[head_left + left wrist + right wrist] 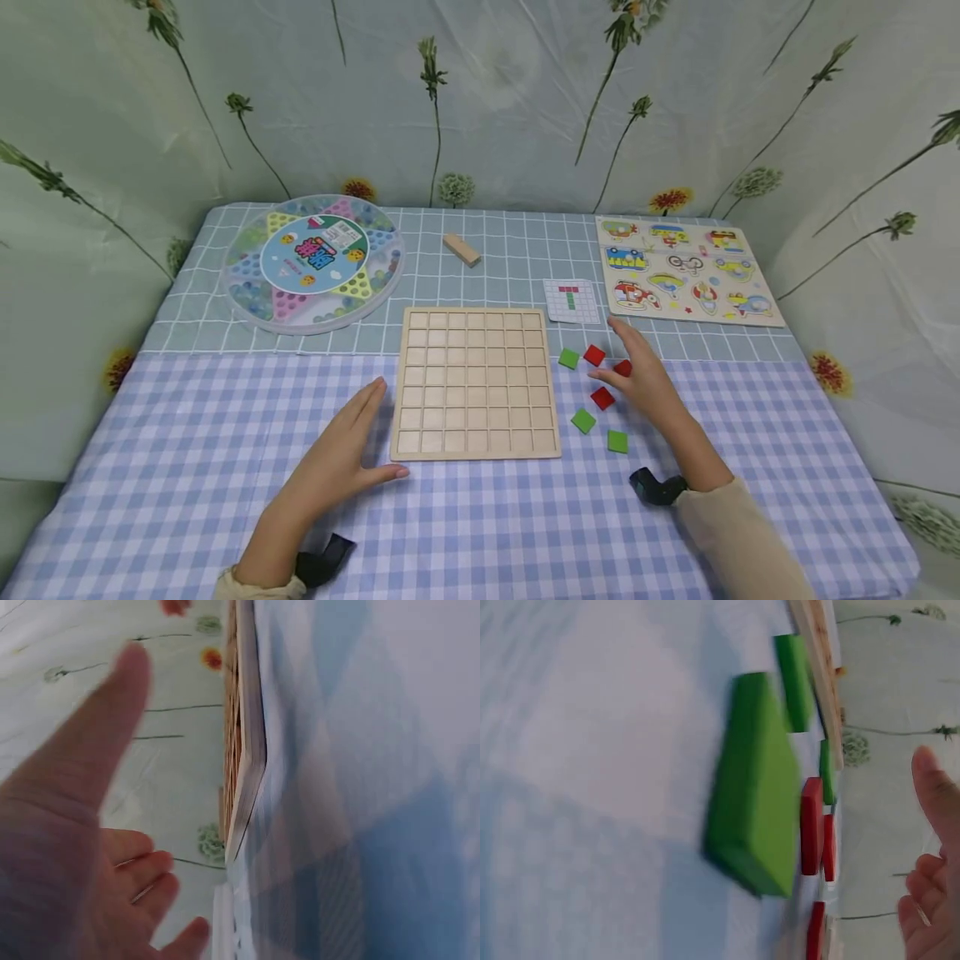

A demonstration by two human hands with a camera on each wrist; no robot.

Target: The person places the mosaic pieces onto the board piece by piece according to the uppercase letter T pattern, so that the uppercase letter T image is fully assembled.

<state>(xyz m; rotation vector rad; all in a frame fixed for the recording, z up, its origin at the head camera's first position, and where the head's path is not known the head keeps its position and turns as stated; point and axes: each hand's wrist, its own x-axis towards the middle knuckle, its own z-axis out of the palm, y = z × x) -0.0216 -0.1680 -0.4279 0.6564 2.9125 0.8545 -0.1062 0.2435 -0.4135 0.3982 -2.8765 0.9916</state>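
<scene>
In the head view a square wooden grid board [476, 385] lies at the middle of the table. My left hand [330, 454] is beside its left edge, thumb spread from straight fingers, holding nothing. Over the red tiles on the right hovers my right hand [647, 379], thumb and fingers apart, nothing between them. One red tile [622, 367] is partly hidden by that hand; another red tile [602, 398] lies below the thumb and a third [594, 355] lies farther back. Green tiles [583, 421] are scattered nearby, and one green tile [757, 787] looms large in the right wrist view.
A small card [572, 301] with a red and green T pattern lies behind the tiles. A wooden vehicle puzzle [686, 271] is at the back right. At the back left sits a round marble board game [315, 258], with a small wooden block [461, 249] to its right.
</scene>
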